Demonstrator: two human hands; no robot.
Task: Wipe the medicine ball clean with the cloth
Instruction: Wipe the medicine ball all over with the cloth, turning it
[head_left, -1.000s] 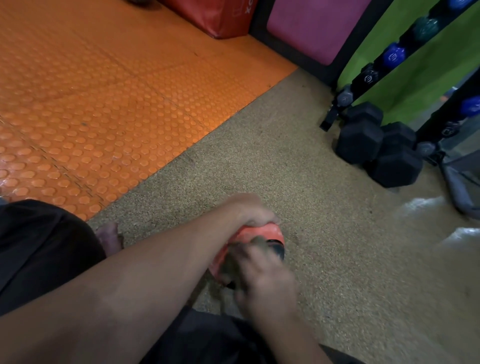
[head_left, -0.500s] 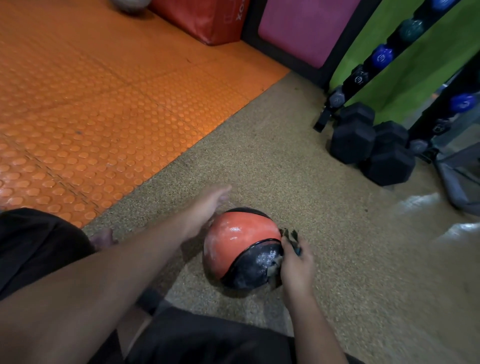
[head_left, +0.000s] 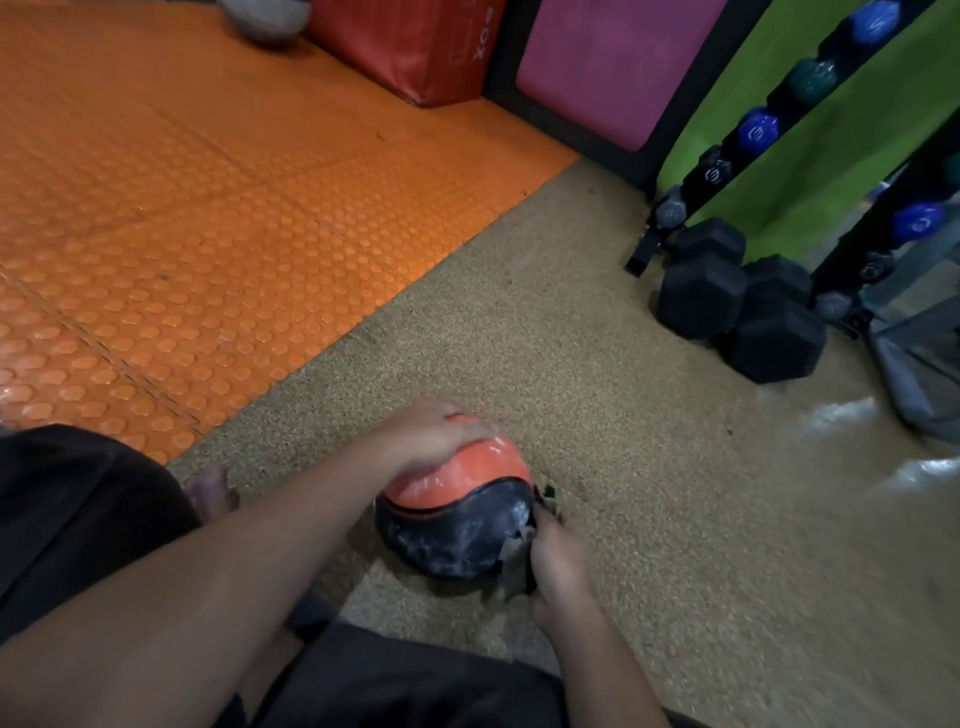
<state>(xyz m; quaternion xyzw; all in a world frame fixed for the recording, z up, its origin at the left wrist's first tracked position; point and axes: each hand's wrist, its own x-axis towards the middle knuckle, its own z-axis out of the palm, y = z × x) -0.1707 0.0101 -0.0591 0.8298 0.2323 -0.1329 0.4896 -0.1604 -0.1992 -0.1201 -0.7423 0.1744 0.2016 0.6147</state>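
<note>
Both hands on the medicine ball (head_left: 457, 509)

Left hand (head_left: 434, 434) lies flat, fingers spread, over its orange top; right hand (head_left: 558, 558) grips a dark cloth (head_left: 517, 564) against its black right side.

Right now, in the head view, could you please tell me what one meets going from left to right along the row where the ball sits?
Bare toes → left hand resting on top of the medicine ball → cloth → right hand holding the cloth against the ball's right side.

Orange-and-black medicine ball (head_left: 457, 512) sits on the floor, lower centre of frame; dark crumpled cloth (head_left: 519, 558) presses its right side.
</note>
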